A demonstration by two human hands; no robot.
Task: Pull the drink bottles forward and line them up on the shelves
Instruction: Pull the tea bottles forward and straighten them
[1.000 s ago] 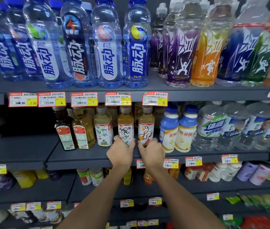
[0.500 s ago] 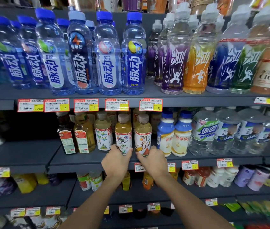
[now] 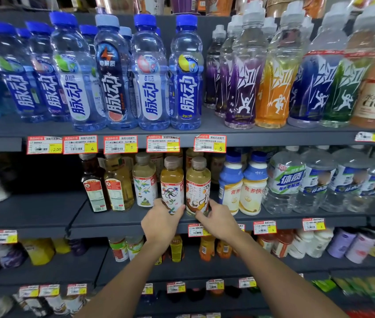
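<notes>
Two amber tea bottles stand side by side at the front of the middle shelf (image 3: 113,222). My left hand (image 3: 162,222) wraps the base of the left tea bottle (image 3: 172,182), which has a monkey-pattern label. My right hand (image 3: 220,220) grips the base of the right tea bottle (image 3: 198,182), whose label is white and orange. More tea bottles of the same kind stand behind them, partly hidden. To their left stands a paler tea bottle (image 3: 144,180).
Two dark and yellow bottles (image 3: 106,182) stand further left, two blue-capped milk drinks (image 3: 242,182) and clear water bottles (image 3: 296,180) to the right. Tall blue and coloured sports bottles (image 3: 149,72) fill the shelf above. Price tags (image 3: 163,143) line the shelf edges. Lower shelves hold small bottles.
The view has tilted upward, so the shelves sit lower in frame. Both hands stay on the bases of the two tea bottles, which stand slightly closer to the shelf's front edge.
</notes>
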